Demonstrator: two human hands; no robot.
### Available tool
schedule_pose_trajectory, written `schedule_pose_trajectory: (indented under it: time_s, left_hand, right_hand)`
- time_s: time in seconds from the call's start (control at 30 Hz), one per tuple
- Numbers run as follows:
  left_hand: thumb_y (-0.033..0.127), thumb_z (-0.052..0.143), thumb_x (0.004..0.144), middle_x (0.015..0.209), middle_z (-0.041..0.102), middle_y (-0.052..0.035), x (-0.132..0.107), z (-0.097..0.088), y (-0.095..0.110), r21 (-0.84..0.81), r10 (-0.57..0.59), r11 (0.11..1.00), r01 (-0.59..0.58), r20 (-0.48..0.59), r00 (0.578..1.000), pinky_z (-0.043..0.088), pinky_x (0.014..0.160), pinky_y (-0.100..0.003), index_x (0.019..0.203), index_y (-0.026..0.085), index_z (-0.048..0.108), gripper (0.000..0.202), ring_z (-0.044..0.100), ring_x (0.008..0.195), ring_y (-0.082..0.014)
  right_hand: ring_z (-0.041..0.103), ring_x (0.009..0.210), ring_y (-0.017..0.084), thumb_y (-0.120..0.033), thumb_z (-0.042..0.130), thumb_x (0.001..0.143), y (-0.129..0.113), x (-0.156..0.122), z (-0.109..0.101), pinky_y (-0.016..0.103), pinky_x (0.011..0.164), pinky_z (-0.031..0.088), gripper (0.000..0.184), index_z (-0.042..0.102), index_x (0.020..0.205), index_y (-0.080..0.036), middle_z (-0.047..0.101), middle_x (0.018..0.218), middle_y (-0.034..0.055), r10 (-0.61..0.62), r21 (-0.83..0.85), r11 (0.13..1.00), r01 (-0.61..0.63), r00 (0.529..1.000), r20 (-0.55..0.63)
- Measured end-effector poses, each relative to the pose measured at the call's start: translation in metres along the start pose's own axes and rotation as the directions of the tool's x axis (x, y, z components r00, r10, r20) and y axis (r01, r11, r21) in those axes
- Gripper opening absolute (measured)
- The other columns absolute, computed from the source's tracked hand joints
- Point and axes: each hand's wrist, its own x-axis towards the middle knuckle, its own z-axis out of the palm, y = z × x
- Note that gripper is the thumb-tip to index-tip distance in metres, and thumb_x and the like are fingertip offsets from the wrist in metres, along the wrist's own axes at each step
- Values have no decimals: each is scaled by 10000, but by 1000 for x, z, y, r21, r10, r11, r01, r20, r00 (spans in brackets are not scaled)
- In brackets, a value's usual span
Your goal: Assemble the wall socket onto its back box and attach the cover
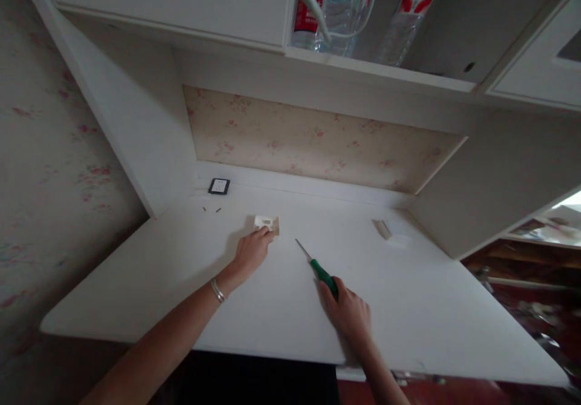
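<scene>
Left hand on white box, well back from desk front edge; fingers hide near side, can't tell if pinched. Right hand grips green screwdriver, tip short of box; room rightward.

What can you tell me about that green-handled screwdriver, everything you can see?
The screwdriver has a green handle, apparently plastic, and a thin, straight, metallic-looking shaft. The right hand grips the handle's rear. It points forward and leftward over the white tabletop; whether its tip touches the surface is unclear, and the tip's shape is too small to make out.
</scene>
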Motion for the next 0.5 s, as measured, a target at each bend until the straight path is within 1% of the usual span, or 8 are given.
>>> schedule_pose_trajectory:
  time_s: [0.13,0.23,0.37,0.5]
  left_hand:
    - [247,393,954,1061,612,-44,-48,3,19,-51,58,997,-56,23,998,456,735,-275,1175,298,587,298,593,964,-195]
    - [234,394,950,1039,621,-42,-72,4,26,-52,57,997,-54,40,998,462,708,-269,1155,299,601,299,607,922,-189]
    - [214,411,937,1013,626,-32,-87,4,28,-49,69,997,-66,62,996,468,675,-266,1154,322,607,312,617,886,-186]
    - [230,413,940,995,627,-41,-90,4,29,-63,73,996,-69,67,995,472,697,-265,1096,285,637,279,620,879,-184]
  right_hand:
    - [668,816,257,-555,254,955,-2,-3,-2,338,681,447,486,535,1196,-240,704,921,89,10,-19,1000,-10,1000,7]
    - [668,814,260,-545,242,961,-2,-4,-2,336,673,452,491,539,1190,-229,704,913,90,20,-30,999,-20,1000,5]
    - [668,817,277,-557,255,954,-2,-5,-3,347,675,458,504,538,1200,-219,705,897,94,27,-47,999,-27,1000,-4]
    - [667,832,277,-581,279,939,-3,-5,-4,347,686,456,519,540,1211,-226,703,917,97,37,-35,999,-37,999,7]
